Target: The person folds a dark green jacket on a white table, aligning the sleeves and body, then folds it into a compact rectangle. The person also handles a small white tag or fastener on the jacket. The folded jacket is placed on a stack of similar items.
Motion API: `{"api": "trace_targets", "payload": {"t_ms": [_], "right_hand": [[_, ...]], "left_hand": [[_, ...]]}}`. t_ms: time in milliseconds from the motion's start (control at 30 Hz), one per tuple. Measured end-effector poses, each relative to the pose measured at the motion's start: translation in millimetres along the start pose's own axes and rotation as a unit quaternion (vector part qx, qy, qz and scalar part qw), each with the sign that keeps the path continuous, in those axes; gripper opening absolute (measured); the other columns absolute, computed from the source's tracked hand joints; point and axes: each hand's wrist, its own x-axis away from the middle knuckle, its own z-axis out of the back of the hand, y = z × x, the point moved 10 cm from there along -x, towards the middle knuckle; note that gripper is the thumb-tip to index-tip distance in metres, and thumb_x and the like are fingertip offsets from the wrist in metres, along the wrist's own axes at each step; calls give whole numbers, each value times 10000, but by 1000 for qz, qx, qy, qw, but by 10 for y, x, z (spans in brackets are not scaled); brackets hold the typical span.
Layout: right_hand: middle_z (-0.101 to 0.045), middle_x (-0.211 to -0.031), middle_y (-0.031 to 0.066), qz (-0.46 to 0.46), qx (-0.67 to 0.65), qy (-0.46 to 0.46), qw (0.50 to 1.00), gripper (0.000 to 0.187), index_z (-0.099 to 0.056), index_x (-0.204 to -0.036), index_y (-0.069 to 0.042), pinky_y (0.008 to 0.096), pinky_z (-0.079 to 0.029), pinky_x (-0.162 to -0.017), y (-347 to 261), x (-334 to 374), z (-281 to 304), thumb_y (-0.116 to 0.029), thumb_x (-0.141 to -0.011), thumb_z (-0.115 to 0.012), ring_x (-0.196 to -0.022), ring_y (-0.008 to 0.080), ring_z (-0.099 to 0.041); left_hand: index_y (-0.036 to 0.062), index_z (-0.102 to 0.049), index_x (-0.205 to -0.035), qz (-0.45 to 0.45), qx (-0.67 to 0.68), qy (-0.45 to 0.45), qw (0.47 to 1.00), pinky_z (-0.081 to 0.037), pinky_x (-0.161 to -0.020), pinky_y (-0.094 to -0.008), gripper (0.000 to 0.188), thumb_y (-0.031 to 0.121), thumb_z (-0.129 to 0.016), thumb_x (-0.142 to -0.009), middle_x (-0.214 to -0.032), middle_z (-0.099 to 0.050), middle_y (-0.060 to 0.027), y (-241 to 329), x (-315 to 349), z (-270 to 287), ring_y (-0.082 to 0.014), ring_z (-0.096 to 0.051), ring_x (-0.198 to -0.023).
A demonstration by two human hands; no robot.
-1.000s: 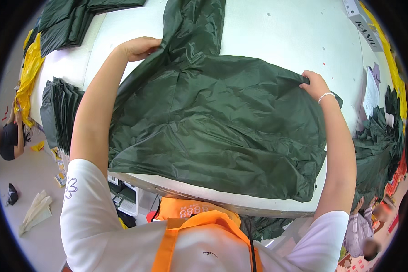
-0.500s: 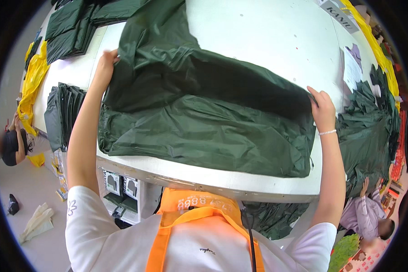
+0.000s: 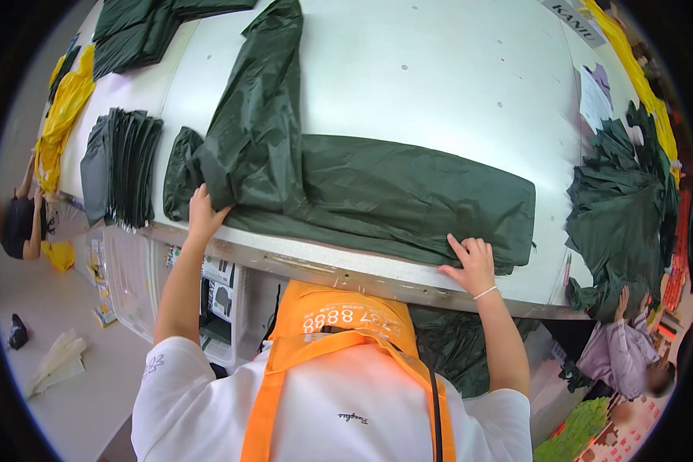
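Observation:
A dark green raincoat (image 3: 408,181) lies folded into a long strip along the table's near edge, with one sleeve (image 3: 263,100) stretching away toward the far side. Near its left end, my left hand (image 3: 206,213) rests on the cloth, thumb spread from the fingers. My right hand (image 3: 472,266) lies at the near edge toward the right end, thumb and forefinger apart on the fabric. Neither hand appears to grip the cloth. Wrinkles run through the near layer, and a bunched part (image 3: 181,173) sticks out left of the sleeve.
A stack of folded green garments (image 3: 123,165) stands left, more folded pieces (image 3: 135,38) far left. Loose green garments (image 3: 620,200) heap at right, beside a co-worker's hand (image 3: 622,304). Yellow cloth (image 3: 65,115) hangs over the left edge. Below sits a clear plastic bin (image 3: 127,277).
The raised far layer of the raincoat has come down toward me into a narrower strip. Both hands have moved nearer my body, let go of the cloth's edge, and now rest on it.

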Motion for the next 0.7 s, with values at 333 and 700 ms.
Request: {"api": "trace_targets", "payload": {"t_ms": [333, 700], "right_hand": [[-650, -851, 143, -267, 29, -281, 921, 413, -698, -1043, -102, 435, -493, -772, 1088, 68, -48, -312, -688, -708, -845, 347, -608], [-639, -957, 155, 178, 19, 8, 984, 235, -653, -877, -76, 452, -471, -793, -1821, -5038, 8, -204, -893, -456, -904, 368, -584]], "left_hand": [[73, -618, -884, 24, 8, 27, 999, -391, -775, -394, 422, 257, -800, -550, -970, -534, -73, 862, 190, -225, -273, -501, -919], [83, -607, -822, 30, 88, 1, 996, -384, -796, -378, 363, 183, -758, -507, -968, -534, -47, 864, 119, -205, -245, -503, -924]]}}
